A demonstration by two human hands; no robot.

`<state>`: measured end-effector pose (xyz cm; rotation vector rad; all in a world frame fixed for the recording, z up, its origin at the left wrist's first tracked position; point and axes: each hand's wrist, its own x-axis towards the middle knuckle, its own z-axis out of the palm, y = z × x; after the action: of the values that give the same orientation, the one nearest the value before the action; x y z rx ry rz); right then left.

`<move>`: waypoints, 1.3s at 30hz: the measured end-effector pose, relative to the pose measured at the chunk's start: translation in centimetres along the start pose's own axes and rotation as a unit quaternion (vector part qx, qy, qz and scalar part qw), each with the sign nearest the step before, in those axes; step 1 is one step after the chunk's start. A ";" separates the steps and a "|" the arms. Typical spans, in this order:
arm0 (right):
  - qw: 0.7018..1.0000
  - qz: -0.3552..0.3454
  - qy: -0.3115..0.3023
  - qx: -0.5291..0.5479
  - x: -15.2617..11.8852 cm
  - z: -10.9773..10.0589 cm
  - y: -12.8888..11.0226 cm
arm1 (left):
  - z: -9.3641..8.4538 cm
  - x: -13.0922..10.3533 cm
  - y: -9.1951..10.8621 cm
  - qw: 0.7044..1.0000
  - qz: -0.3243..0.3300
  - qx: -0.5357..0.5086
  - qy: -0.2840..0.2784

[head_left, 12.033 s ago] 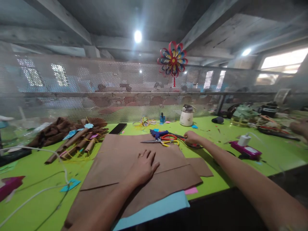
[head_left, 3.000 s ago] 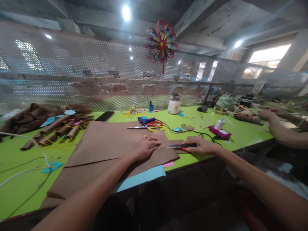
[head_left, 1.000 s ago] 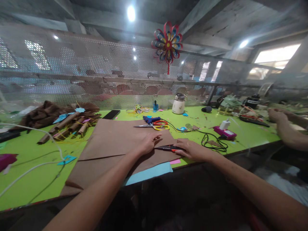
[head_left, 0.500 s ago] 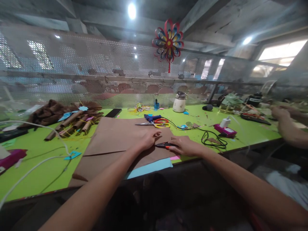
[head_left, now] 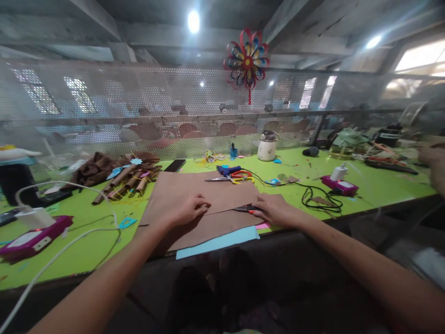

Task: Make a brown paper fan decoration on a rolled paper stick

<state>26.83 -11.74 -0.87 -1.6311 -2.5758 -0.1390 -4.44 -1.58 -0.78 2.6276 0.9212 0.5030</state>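
A large brown paper sheet (head_left: 181, 185) lies on the green table, with a slit running across its middle to the tips of dark scissors (head_left: 245, 208). My right hand (head_left: 273, 211) is closed round the handles of these scissors at the paper's right side. My left hand (head_left: 193, 208) rests on the paper left of the blades, fingers curled; whether it pinches the paper is hidden. A light blue paper strip (head_left: 219, 242) shows along the sheet's front edge. Beyond the hands lie scissors with red and yellow handles (head_left: 243, 176) and a blue tool (head_left: 227, 170).
Brown paper rolls (head_left: 116, 183), a phone (head_left: 174, 165) and a pink power strip (head_left: 38, 239) are at left. A white jug (head_left: 267, 146) stands behind. At right are a pink power strip (head_left: 342, 184), a black cable (head_left: 321, 204) and another person's hand (head_left: 433, 157).
My left hand has moved left along the paper, away from the scissors, uncovering the slit. The view has shifted left, showing more of the left power strip.
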 end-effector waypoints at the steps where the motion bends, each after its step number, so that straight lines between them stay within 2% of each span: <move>1: 1.000 0.003 0.000 -0.006 0.0 0.0 -0.1 | 0.3 -0.4 0.0 1.000 0.000 -0.004 0.020; 3: 1.000 0.008 -0.001 -0.017 0.1 -0.1 -0.5 | 0.9 -0.7 -0.1 0.999 0.003 -0.015 0.041; 5: 1.000 0.008 -0.004 -0.022 0.4 -0.2 -1.1 | 1.4 -0.6 -0.1 0.999 0.005 -0.027 0.037; 10: 1.000 -0.009 -0.002 -0.006 1.0 -0.6 -2.3 | 1.5 -0.4 -0.4 0.999 0.006 -0.033 0.035; 17: 0.998 -0.051 0.026 0.001 0.4 0.6 -1.7 | 1.5 -0.4 -0.6 0.999 0.007 -0.028 0.031; 24: 0.999 -0.044 0.011 0.008 1.1 0.5 -2.4 | 1.6 -0.3 -1.0 0.999 0.005 -0.023 0.024; 34: 0.999 -0.040 -0.010 0.033 1.3 -0.1 -3.5 | 2.8 0.1 -2.8 0.997 0.025 -0.050 0.054; 39: 0.998 -0.054 -0.002 0.043 2.5 -0.3 -4.9 | 3.0 0.1 -3.2 0.997 0.033 -0.048 0.056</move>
<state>21.37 -11.65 -0.42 -1.4657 -2.6344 -0.0297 -4.85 0.32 -4.70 2.5718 0.8237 0.6985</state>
